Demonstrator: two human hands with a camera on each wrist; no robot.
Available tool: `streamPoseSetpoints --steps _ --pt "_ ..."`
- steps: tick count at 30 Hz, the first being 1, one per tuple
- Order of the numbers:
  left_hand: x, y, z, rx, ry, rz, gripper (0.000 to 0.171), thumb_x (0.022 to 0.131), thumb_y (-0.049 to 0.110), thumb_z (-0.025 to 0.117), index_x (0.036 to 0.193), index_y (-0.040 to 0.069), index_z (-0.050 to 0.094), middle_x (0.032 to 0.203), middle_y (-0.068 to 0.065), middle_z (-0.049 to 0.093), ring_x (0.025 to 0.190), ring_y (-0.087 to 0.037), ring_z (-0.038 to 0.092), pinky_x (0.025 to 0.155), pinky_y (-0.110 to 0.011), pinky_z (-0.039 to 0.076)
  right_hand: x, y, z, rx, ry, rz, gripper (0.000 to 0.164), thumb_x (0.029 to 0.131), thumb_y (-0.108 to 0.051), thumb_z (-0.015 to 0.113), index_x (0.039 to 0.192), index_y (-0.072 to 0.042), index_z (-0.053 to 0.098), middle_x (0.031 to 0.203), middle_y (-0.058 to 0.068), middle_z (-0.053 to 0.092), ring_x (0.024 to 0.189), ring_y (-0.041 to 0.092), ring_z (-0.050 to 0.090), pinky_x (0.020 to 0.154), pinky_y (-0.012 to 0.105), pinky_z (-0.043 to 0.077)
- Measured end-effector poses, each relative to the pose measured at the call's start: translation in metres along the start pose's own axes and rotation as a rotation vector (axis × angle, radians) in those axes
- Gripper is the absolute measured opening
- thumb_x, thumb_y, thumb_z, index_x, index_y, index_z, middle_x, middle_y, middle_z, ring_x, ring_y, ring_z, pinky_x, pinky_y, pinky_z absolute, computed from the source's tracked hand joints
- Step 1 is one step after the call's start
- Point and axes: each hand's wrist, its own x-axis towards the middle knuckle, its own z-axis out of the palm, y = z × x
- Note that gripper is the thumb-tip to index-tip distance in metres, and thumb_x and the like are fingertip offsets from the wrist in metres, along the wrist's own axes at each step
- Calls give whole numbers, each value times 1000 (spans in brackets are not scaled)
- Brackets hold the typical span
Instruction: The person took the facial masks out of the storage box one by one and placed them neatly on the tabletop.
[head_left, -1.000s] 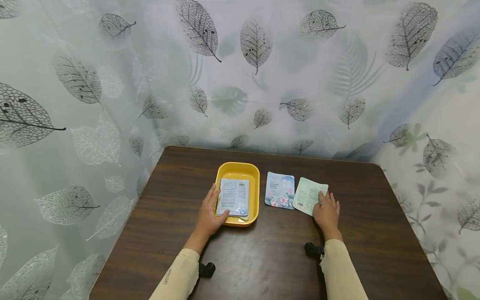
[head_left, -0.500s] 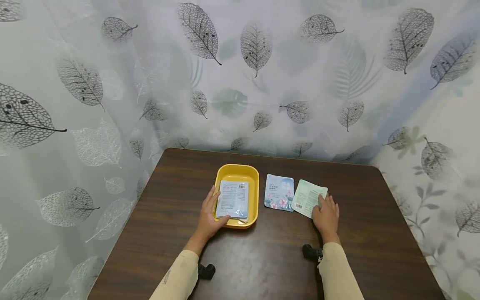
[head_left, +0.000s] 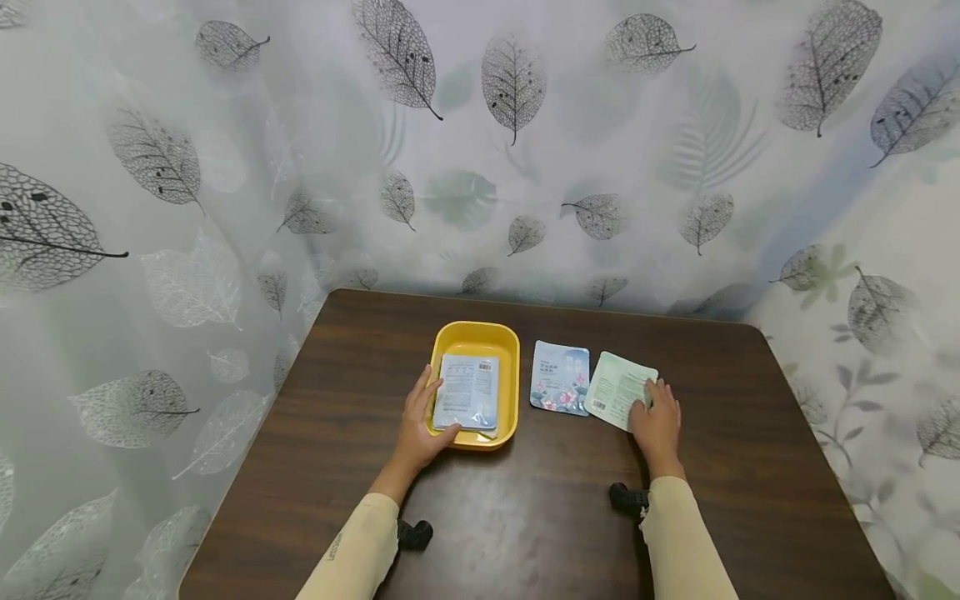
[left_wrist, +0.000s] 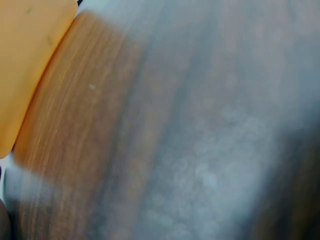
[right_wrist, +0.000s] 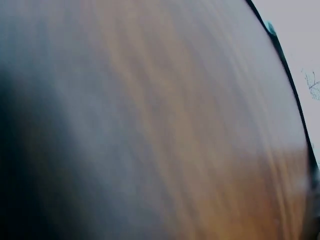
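Note:
In the head view, a yellow plastic tray (head_left: 512,367) holds a small stack of flat pale-blue sachets (head_left: 467,392), text and barcode side up. My left hand (head_left: 416,425) holds the tray's near left corner, fingers along the left side and thumb over the near rim. Right of the tray lies a blue sachet (head_left: 560,377) with pink flowers. Beside it is a pale-green sachet (head_left: 617,390), its text side up. My right hand (head_left: 657,423) pinches this one's right edge, thumb on its face; the fingers' undersides are hidden.
Everything lies on a dark brown wooden table (head_left: 525,517), with a leaf-patterned curtain (head_left: 465,200) behind its far edge. The left wrist view catches the tray's orange-looking side (left_wrist: 30,65). In the right wrist view there is mostly blurred tabletop (right_wrist: 165,120).
My right fingers have drawn back from the green sachet's face to its right edge. The left hand and the tray stay in place; the head view shifts slightly.

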Motion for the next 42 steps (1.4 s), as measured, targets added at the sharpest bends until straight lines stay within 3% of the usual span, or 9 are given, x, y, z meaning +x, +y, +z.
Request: streamPoseSetpoints --steps 5,12,17,21,26,30,37,42 --pt "5 -1 -2 12 2 11 84 74 36 81 144 -1 53 168 -12 29 150 -40 31 114 -67 30 4 -22 -8 225 122 43 58 99 -10 45 156 -1 38 168 23 24 157 42 17 124 62 15" --pt "8 -1 -5 -1 -8 2 84 73 34 81 144 -2 53 169 -13 28 151 -40 30 117 -66 28 7 -77 -20 405 162 -22 57 102 -16 52 158 -11 39 170 6 24 158 30 22 125 53 23" --pt "8 -3 -5 8 -2 16 83 73 37 80 143 -1 54 168 -12 29 150 -41 32 115 -66 30 3 -124 -18 503 117 -87 58 102 -15 54 158 -13 39 170 4 25 156 27 28 126 47 24" --pt "7 -4 -4 16 1 21 82 75 39 80 142 0 55 168 -13 30 149 -41 33 113 -69 31 -4 -158 -8 519 12 -173 58 103 -15 55 159 -14 37 171 1 22 156 26 27 127 45 23" --pt "6 -3 -3 14 3 10 81 75 38 79 142 -1 56 167 -15 31 149 -42 34 113 -69 31 -15 -191 17 571 -110 -264 58 104 -17 55 159 -11 36 171 3 21 156 28 27 127 44 22" --pt "1 -3 -3 10 -3 -2 82 74 37 80 142 -1 55 167 -16 31 148 -42 34 113 -69 31 -30 -212 49 624 -182 -247 58 103 -13 56 158 -11 38 170 6 25 155 29 30 127 44 23" --pt "-2 -5 0 29 21 17 81 73 37 80 140 -2 56 167 -15 33 146 -43 37 111 -66 32 -54 -231 111 554 -316 -73 61 97 -18 60 155 -14 43 164 11 38 153 33 32 125 53 24" --pt "0 -6 1 24 22 23 80 74 37 80 141 0 57 167 -14 33 146 -43 36 111 -68 32 -62 -226 145 461 -359 59 67 94 -22 65 156 -15 40 166 12 33 155 37 26 124 59 22"
